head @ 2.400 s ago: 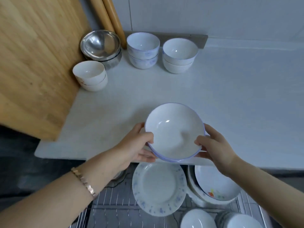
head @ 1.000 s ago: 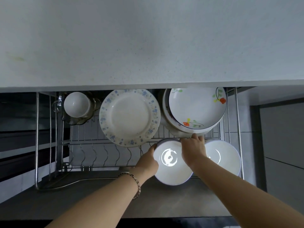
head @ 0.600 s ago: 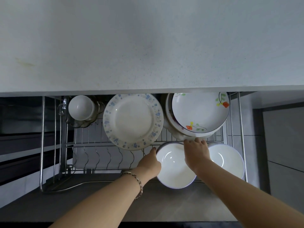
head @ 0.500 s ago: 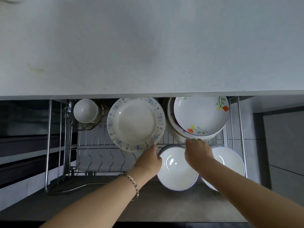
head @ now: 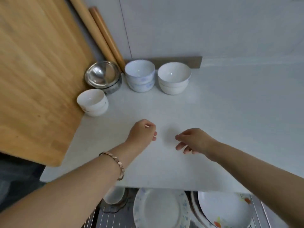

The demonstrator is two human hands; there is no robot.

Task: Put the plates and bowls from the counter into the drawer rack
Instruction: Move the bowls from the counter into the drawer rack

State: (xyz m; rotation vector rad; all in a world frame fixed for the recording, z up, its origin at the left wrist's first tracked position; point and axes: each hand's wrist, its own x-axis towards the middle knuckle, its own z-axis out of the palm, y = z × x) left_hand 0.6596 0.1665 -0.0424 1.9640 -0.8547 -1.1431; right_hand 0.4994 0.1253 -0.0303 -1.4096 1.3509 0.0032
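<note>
Head view: your left hand (head: 142, 132) hovers over the white counter (head: 230, 112), fingers loosely curled, holding nothing. Your right hand (head: 193, 140) hangs beside it, apart, fingers half open and drooping, also empty. A bracelet (head: 115, 162) sits on your left wrist. At the counter's back stand four stacks: white bowls (head: 92, 102) nearest the wooden board (head: 32, 71), steel bowls (head: 103, 76) behind them, blue-patterned bowls (head: 140, 75), then plain white bowls (head: 174, 77). Below the counter edge, the drawer rack (head: 105, 219) holds a blue-flecked plate (head: 160, 209) upright and a flower-painted plate (head: 223, 209) to its right.
</note>
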